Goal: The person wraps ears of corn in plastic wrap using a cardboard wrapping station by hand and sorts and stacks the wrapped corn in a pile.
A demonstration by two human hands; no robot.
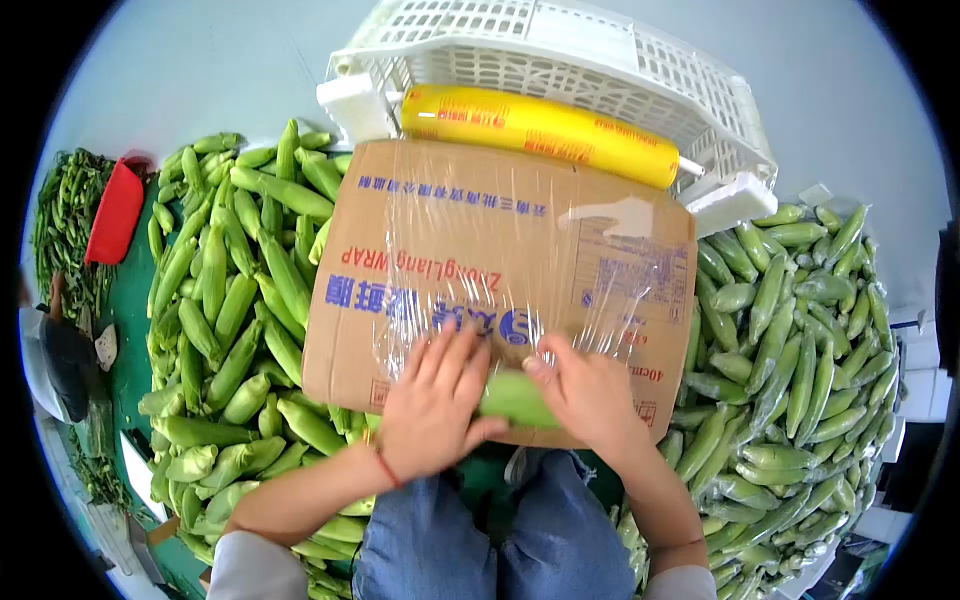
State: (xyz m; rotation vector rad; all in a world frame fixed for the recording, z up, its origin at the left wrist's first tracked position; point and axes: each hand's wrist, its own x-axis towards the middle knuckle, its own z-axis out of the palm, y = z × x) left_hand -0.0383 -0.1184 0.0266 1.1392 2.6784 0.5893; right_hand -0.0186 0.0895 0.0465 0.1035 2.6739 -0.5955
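Note:
An ear of corn (522, 399) in its green husk lies near the front edge of a cardboard box (345, 215). Clear cling film (470, 240) stretches over the box top from the roll. My right hand (590, 398) grips the right end of the corn, thumb on top; its other fingers are partly hidden. At the corn's left end, my left hand (432, 400) lies palm down with fingers stretched out over the film. Its thumb points toward the corn, and I cannot tell whether they touch.
A yellow film roll (540, 132) on a rod spans white foam blocks before a white plastic crate (560, 65). Unwrapped corn (235, 300) is heaped left, film-wrapped corn (790, 370) right. A red dustpan (116, 212) and another person's sleeve (40, 365) are far left.

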